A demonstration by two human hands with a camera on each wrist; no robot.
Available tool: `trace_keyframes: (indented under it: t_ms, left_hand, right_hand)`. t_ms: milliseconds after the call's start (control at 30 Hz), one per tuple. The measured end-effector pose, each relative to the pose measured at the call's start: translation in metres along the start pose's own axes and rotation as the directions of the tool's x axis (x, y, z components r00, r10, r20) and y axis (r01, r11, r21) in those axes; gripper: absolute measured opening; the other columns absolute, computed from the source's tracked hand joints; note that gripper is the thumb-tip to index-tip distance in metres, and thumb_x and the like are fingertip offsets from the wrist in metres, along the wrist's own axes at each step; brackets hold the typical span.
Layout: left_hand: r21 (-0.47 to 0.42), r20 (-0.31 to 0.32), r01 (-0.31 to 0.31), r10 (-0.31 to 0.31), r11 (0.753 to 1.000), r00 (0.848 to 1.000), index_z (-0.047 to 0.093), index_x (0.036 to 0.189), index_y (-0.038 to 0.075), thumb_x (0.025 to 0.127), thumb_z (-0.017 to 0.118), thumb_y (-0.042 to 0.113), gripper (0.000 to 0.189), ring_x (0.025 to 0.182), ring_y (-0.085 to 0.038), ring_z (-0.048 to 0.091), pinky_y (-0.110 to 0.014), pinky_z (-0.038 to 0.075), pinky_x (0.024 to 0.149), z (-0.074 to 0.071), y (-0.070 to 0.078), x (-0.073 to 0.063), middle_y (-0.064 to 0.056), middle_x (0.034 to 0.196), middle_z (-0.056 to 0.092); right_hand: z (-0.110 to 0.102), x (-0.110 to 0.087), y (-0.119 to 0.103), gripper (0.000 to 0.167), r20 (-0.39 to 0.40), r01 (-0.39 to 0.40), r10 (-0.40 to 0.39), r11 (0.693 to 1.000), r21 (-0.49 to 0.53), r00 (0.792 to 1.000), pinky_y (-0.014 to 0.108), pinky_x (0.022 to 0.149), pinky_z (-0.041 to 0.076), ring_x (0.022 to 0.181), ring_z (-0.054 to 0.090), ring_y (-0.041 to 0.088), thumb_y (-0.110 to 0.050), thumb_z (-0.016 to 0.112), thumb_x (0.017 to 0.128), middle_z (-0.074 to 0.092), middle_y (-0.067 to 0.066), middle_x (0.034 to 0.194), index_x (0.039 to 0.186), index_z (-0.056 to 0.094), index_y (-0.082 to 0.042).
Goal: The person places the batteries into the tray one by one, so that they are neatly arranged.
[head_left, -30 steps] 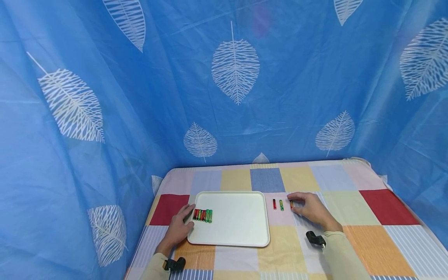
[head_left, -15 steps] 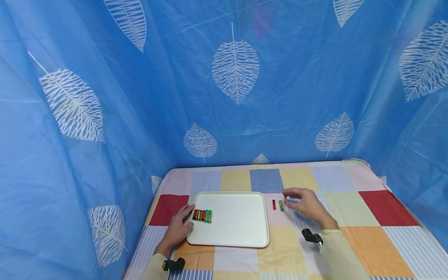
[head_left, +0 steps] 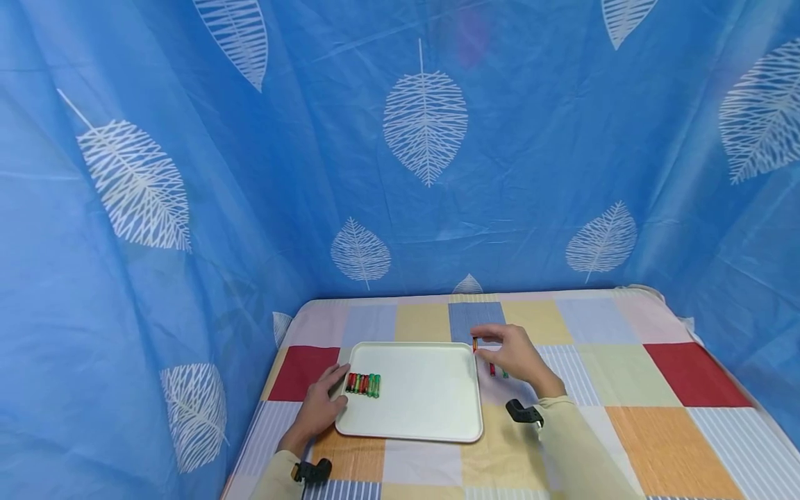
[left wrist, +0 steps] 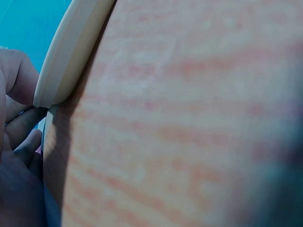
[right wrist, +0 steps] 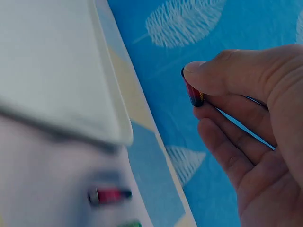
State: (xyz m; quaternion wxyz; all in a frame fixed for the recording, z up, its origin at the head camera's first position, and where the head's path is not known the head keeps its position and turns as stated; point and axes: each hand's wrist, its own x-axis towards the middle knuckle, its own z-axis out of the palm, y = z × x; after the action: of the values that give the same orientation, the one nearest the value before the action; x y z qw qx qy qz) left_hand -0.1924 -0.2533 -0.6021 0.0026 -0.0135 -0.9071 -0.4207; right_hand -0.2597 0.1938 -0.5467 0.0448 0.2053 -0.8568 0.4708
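My right hand (head_left: 515,354) pinches a battery (right wrist: 192,90) between thumb and fingertips, raised over the far right corner of the white tray (head_left: 419,423). In the right wrist view the battery looks dark red with black ends. Beneath this hand, a red battery (head_left: 492,370) and a green battery (head_left: 505,374), mostly hidden, lie on the cloth right of the tray. My left hand (head_left: 317,410) rests at the tray's left rim, its fingers loosely spread. Beside its fingertips, a row of several red and green batteries (head_left: 364,385) lies inside the tray, side by side.
A patchwork cloth (head_left: 650,375) covers the table. Blue curtains (head_left: 500,173) with white leaf prints stand behind the table and along its sides. A small black camera is strapped on each wrist.
My right hand has lifted a battery off the cloth and carried it left to the tray's far right corner. The left hand has stayed in place.
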Motion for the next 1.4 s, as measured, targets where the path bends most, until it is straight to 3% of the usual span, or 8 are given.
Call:
trace_keyframes:
  t_ms: [333,500,700,967,1133,1400]
  left_hand:
    - [0.0,0.001,-0.013,0.013,1.0,1.0,0.056,0.161,0.01,0.091,0.073,0.002,0.072,0.158,-0.054,0.038,-0.074,0.034,0.126,0.001,-0.002,0.0,-0.027,0.171,0.042]
    - [-0.001,0.0,-0.016,0.016,1.0,1.0,0.056,0.161,0.01,0.092,0.073,0.002,0.071,0.157,-0.054,0.039,-0.074,0.035,0.126,0.0,-0.002,0.001,-0.027,0.171,0.042]
    - [0.002,-0.003,-0.002,0.002,1.0,1.0,0.056,0.161,0.012,0.091,0.074,0.003,0.072,0.157,-0.054,0.038,-0.074,0.034,0.126,0.0,-0.001,0.0,-0.026,0.171,0.041]
    - [-0.011,0.0,-0.004,0.004,1.0,1.0,0.057,0.16,0.011,0.092,0.073,0.001,0.071,0.158,-0.053,0.038,-0.072,0.034,0.127,-0.001,-0.001,0.001,-0.026,0.172,0.041]
    - [-0.007,0.002,-0.003,0.003,1.0,1.0,0.057,0.16,0.011,0.091,0.073,0.002,0.071,0.158,-0.053,0.039,-0.072,0.034,0.127,-0.004,0.002,0.002,-0.026,0.171,0.042]
    - [-0.001,0.015,0.001,-0.001,1.0,1.0,0.058,0.16,0.011,0.092,0.072,0.002,0.07,0.158,-0.052,0.038,-0.073,0.033,0.127,-0.006,0.002,0.003,-0.026,0.171,0.041]
  right_hand:
    - [0.036,0.02,-0.027,0.039,0.074,0.06,-0.065,0.995,0.076,0.995,0.055,0.108,0.06,0.123,0.075,0.042,-0.006,0.085,0.092,0.079,0.013,0.131,0.131,0.078,-0.007]
    - [0.057,0.026,-0.039,0.038,0.104,0.11,-0.115,0.993,0.051,0.988,0.049,0.106,0.062,0.119,0.076,0.041,-0.005,0.085,0.091,0.08,0.01,0.13,0.128,0.079,-0.009]
    - [0.083,0.031,-0.054,0.037,0.159,0.129,-0.136,0.99,0.051,0.978,0.054,0.105,0.061,0.117,0.075,0.042,-0.006,0.084,0.092,0.08,0.013,0.128,0.129,0.079,-0.01]
    - [0.117,0.04,-0.068,0.036,0.22,0.162,-0.172,0.985,0.062,0.96,0.043,0.106,0.062,0.117,0.077,0.033,-0.006,0.083,0.092,0.081,0.012,0.127,0.128,0.08,-0.008]
    - [0.135,0.047,-0.077,0.038,0.244,0.176,-0.194,0.98,0.096,0.95,0.043,0.107,0.061,0.118,0.076,0.035,-0.005,0.082,0.092,0.08,0.016,0.128,0.129,0.078,-0.001]
    - [0.165,0.05,-0.088,0.038,0.296,0.186,-0.205,0.978,0.094,0.933,0.037,0.106,0.062,0.119,0.076,0.027,-0.005,0.081,0.094,0.08,0.016,0.128,0.131,0.076,0.0]
